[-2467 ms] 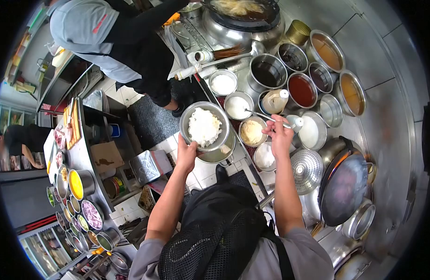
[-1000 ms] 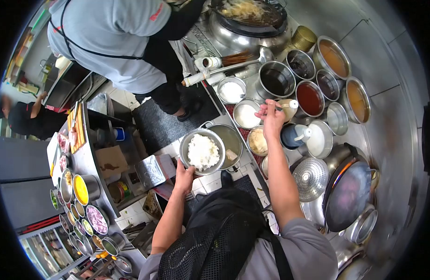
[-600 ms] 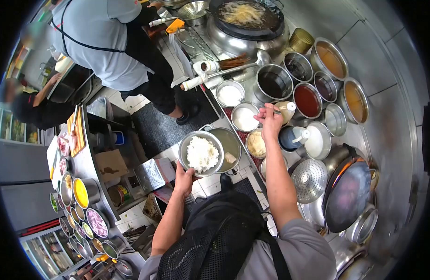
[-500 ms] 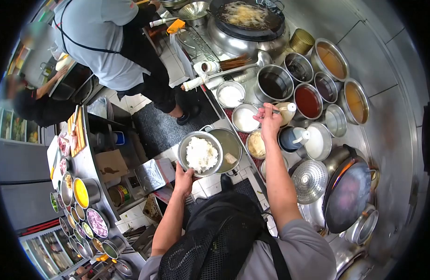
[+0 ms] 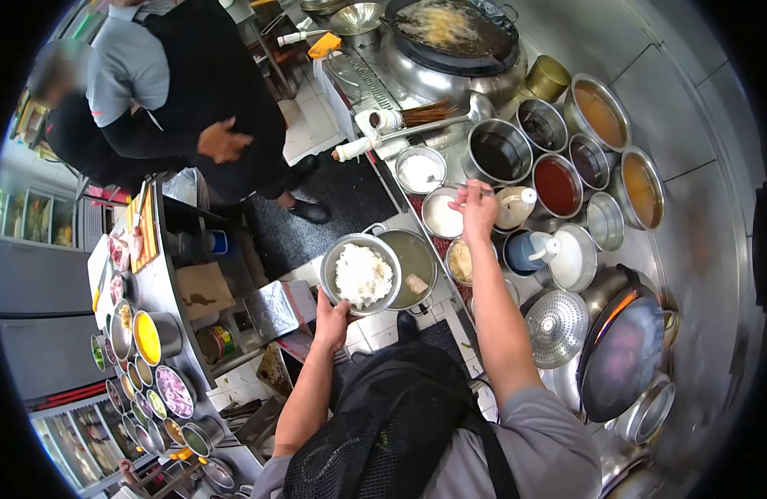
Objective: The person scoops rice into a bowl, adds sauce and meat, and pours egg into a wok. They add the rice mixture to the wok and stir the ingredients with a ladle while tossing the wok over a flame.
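Observation:
My left hand grips the near rim of a metal bowl of white rice. Beneath and beside that bowl is a pot of cloudy liquid with a pale lump in it. My right hand is closed around a thin metal spoon. Its tip reaches the lower right edge of a bowl of white powder, above a second bowl of white grains. Just right of my fingers stands a squeeze bottle with a white cap. Whether the spoon carries anything is too small to tell.
Pots of dark liquid, red sauce and brown broth crowd the right counter. A wok of bubbling oil is at the top. A co-worker stands upper left. Several ingredient containers line the left counter.
The spoon tip has moved from the lower white bowl up to the edge of the upper one. The co-worker has turned, and a hand now shows. The rice bowl stays in my left hand.

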